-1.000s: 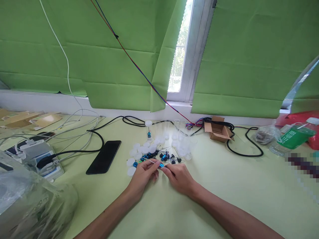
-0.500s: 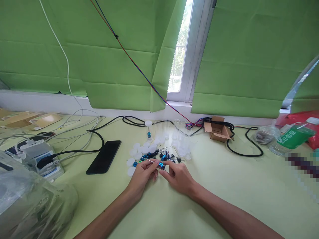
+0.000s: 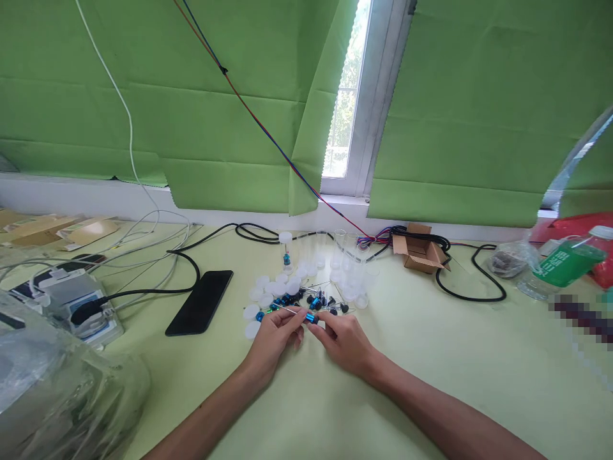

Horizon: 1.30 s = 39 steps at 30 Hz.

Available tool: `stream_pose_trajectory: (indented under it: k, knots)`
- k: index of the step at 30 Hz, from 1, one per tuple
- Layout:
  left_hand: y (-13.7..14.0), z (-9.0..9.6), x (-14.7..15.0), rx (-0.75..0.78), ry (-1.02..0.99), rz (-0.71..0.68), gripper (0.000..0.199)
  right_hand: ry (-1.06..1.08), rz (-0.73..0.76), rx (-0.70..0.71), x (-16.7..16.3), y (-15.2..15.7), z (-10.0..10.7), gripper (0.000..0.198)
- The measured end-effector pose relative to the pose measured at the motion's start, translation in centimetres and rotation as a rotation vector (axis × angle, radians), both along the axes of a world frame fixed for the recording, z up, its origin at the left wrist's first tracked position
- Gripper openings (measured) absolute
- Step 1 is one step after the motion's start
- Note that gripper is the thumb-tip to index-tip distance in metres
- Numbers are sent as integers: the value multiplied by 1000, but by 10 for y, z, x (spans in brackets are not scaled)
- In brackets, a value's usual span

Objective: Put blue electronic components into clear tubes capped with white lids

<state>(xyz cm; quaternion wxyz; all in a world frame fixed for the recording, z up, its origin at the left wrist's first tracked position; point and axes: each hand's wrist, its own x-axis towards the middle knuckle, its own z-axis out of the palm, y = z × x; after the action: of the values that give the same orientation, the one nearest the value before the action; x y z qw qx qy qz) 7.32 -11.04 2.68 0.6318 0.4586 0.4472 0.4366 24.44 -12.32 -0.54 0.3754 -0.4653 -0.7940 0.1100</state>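
Between the fingertips of both hands is a small blue-and-black part with a thin metal rod. My left hand is closed on its rod side, the rod pointing up and left past the thumb. At the black end, the thumb and index finger of my right hand pinch it. Just beyond the hands lies a pile of similar blue and black parts with thin rods. White round caps lie left of the pile. Clear tubes stand behind it. One capped tube has a blue part inside.
A black phone lies to the left, near a power strip with cables. A plastic bag fills the lower left. Toward the right are an open cardboard box, a looped black cable and a bottle with a green label.
My right thumb and index finger have closed in around the black end of the part, which has turned slightly. My left hand has stayed in nearly the same place.
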Motion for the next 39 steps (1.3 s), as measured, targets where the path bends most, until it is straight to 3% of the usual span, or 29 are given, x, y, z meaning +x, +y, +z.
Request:
stream_pose_trajectory:
  k: [17, 23, 39]
  knots:
    - [0, 0, 0, 17, -4, -61, 28, -19, 39, -19, 1, 2, 3, 52]
    - [0, -2, -1, 5, -16, -20, 30, 25, 0, -89, 1, -1, 4, 32]
    - [1, -3, -2, 22, 10, -52, 32, -12, 16, -33, 1, 1, 4, 32]
